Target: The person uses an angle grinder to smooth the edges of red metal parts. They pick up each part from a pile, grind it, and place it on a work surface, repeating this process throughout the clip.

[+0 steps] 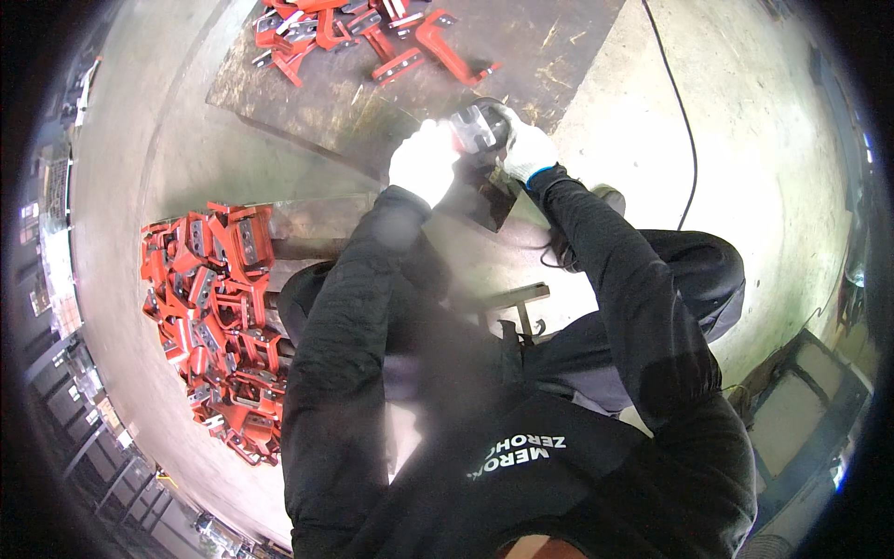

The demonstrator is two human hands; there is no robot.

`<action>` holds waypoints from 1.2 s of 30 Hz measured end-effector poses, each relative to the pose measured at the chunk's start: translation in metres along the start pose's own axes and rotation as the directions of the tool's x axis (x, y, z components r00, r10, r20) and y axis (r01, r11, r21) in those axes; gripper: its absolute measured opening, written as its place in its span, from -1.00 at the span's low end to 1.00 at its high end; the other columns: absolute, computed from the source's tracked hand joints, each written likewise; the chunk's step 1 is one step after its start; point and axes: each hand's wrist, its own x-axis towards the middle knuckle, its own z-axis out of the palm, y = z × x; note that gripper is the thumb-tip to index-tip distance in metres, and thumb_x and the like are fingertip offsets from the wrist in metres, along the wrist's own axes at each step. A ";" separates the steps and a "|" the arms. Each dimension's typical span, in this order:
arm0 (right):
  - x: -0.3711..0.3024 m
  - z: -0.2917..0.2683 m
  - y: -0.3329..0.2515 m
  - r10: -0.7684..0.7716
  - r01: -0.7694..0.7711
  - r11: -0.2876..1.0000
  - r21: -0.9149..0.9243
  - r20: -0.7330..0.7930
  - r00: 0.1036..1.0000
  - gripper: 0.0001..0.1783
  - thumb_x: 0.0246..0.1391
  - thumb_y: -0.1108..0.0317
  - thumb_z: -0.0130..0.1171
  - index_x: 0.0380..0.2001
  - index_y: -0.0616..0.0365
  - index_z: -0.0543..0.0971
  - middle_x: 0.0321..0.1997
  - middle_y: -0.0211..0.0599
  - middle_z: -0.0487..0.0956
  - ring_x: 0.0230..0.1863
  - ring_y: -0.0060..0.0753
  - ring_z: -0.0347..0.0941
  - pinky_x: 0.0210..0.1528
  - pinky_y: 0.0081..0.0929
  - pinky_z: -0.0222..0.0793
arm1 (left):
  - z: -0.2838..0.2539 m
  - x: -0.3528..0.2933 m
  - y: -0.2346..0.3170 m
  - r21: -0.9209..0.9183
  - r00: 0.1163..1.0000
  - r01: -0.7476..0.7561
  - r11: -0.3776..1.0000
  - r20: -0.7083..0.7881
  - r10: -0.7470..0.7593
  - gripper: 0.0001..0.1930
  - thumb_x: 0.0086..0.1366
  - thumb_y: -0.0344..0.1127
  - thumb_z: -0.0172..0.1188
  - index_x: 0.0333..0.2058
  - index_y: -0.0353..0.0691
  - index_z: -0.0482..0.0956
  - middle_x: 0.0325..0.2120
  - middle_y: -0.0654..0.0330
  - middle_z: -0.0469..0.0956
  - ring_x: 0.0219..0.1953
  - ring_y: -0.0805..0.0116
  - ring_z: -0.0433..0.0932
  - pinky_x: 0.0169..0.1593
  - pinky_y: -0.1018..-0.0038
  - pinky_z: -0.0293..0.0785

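Note:
Both my hands wear white gloves and meet at the near edge of a dark metal-topped table (531, 70). My left hand (424, 163) is closed at the left end of a shiny grey-faced metal part (475, 129), with a hint of red beside the glove. My right hand (528, 149) curls at the other side, its fingers partly hidden, against a dark rounded object (501, 119) around the part. Glare blurs the grip, so the dark object's kind is unclear. Below them hangs a dark block-like shape (489, 200).
Red metal brackets (433, 47) with bare grey faces lie on the table's far side. A large heap of similar brackets (214, 326) stands at my left. A black cable (684, 121) runs along the floor at right. Between my legs is a small metal stand (521, 303).

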 end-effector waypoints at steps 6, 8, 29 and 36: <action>0.010 0.001 -0.005 -0.112 0.111 0.994 0.016 0.001 0.994 -0.23 0.06 0.24 0.26 0.39 -0.19 0.33 -0.32 0.04 0.68 -0.29 0.20 0.64 -0.20 0.02 0.55 | -0.001 -0.001 -0.001 0.019 1.000 -0.021 1.000 -0.006 0.022 -0.47 0.31 -0.16 0.26 0.17 -0.33 0.44 -0.08 -0.08 0.50 -0.14 -0.10 0.63 -0.09 0.12 0.58; 0.019 0.009 0.000 -0.017 0.017 1.000 0.012 -0.022 1.000 -0.28 0.10 0.25 0.23 0.36 -0.20 0.34 -0.27 0.04 0.68 -0.23 0.20 0.63 -0.17 0.07 0.54 | -0.003 0.000 0.000 0.023 1.000 -0.015 1.000 0.015 0.015 -0.46 0.32 -0.16 0.26 0.17 -0.33 0.44 -0.08 -0.08 0.50 -0.14 -0.09 0.63 -0.09 0.12 0.58; -0.034 -0.090 0.002 0.193 -0.205 0.972 0.119 0.102 0.976 0.10 -0.35 0.04 0.59 0.36 0.04 0.39 -0.10 -0.03 0.73 -0.02 -0.03 0.67 0.08 -0.26 0.56 | -0.028 -0.004 0.010 -0.129 0.991 0.099 0.987 0.106 -0.085 -0.52 0.15 -0.13 0.40 0.01 -0.20 0.56 0.00 -0.13 0.57 -0.02 -0.15 0.62 0.04 0.06 0.56; -0.031 -0.229 -0.016 0.510 -0.320 0.324 0.890 0.120 0.851 -0.59 0.02 0.22 0.46 -0.13 0.13 0.53 -0.44 -0.31 0.55 -0.55 -0.33 0.53 -0.46 -0.35 0.54 | -0.066 0.015 0.040 -0.129 0.960 0.220 0.967 0.203 -0.191 -0.50 0.06 -0.03 0.39 -0.06 -0.18 0.62 -0.07 -0.08 0.63 0.00 -0.06 0.61 0.09 0.10 0.55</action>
